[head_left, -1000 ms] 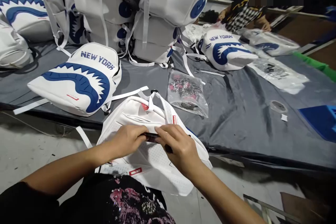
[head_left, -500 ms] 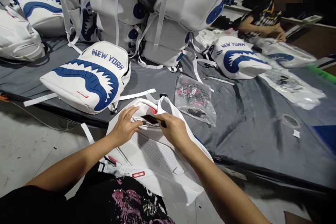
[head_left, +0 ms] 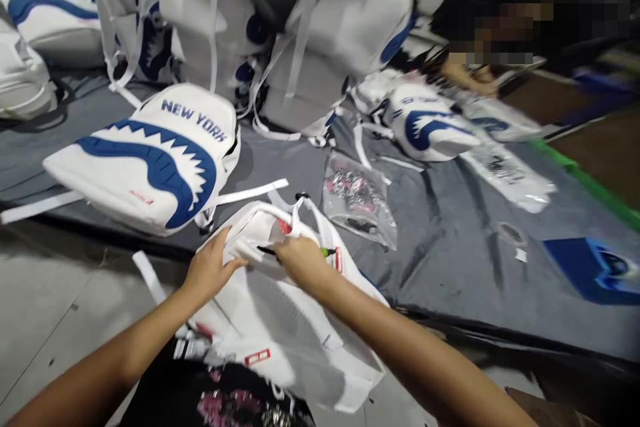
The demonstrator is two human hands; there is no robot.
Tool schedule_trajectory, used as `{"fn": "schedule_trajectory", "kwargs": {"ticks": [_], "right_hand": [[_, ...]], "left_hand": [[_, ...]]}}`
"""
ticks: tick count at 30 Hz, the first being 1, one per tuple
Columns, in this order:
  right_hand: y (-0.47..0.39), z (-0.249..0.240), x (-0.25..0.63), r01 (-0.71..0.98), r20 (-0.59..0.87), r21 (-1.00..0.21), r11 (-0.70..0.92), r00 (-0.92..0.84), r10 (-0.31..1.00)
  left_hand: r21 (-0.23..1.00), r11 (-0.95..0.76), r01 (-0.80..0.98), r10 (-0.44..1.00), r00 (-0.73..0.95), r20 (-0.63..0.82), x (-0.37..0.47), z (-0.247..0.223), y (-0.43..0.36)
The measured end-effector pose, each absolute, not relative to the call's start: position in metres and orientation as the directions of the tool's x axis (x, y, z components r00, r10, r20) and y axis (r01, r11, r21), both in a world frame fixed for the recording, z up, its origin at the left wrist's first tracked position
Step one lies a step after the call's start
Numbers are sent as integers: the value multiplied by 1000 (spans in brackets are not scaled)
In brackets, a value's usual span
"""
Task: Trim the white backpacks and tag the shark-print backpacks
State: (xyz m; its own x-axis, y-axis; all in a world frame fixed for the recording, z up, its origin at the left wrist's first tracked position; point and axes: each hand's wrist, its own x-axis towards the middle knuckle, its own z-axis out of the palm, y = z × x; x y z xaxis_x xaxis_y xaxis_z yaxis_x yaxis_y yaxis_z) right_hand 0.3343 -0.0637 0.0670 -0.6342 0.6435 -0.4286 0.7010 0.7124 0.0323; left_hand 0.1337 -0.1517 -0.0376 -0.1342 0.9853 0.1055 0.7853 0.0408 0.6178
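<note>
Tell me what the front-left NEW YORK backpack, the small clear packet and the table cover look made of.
Backpack: probably matte faux leather, given its smooth face.
Packet: thin, glossy plastic, see-through with glints.
Table cover: dull grey cloth or sheeting; the creases fit either.

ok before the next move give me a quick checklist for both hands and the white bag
1. Left hand on the white bag, beside its opening: ok
2. Right hand has a grip on the thin dark item: ok, though how firm cannot tell
3. Space inside the bag for that item: cannot tell, the depth of the opening is hidden
4. Bag fully on the table: not ok, its near part hangs past the edge towards the person
5. Clear packet out of the way: ok, it lies on the table beyond the hands
</note>
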Motion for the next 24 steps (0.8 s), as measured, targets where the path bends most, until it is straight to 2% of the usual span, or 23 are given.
{"fn": "schedule_trajectory", "kwargs": {"ticks": [3, 6, 8, 11, 13, 16, 18, 21, 24], "right_hand": [[-65, 63, 320, 704, -322, -15, 710, -676, 663], [-54, 54, 299, 637, -245, -148, 756, -764, 596], [-46, 51, 288, 592, -222, -183, 785, -803, 554], [-41, 57, 288, 505, -221, -122, 854, -853, 473], [-44, 63, 303, 481, -302, -50, 875, -843, 446], [-53, 69, 340, 599, -464, 69, 798, -689, 557], [-61, 74, 365, 698, -482, 136, 703, -574, 663], [-77, 80, 403, 823, -389, 138, 552, -467, 794], [-100, 79, 456, 964, -148, 54, 260, -250, 957]], "left_hand": [[633, 44, 773, 982, -151, 117, 131, -43, -150], [649, 69, 758, 985, -154, 75, 128, -50, -146], [660, 77, 747, 986, -156, 61, 127, -52, -143], [631, 124, 766, 986, -169, 12, 126, -50, -142], [578, 184, 795, 980, -193, -47, 127, -45, -141], [525, 242, 816, 970, -212, -118, 131, -35, -140], [543, 236, 806, 972, -184, -149, 132, -30, -138], [611, 221, 760, 975, -150, -165, 127, -27, -135], [691, 166, 703, 986, -97, -138, 121, -25, -134]]}}
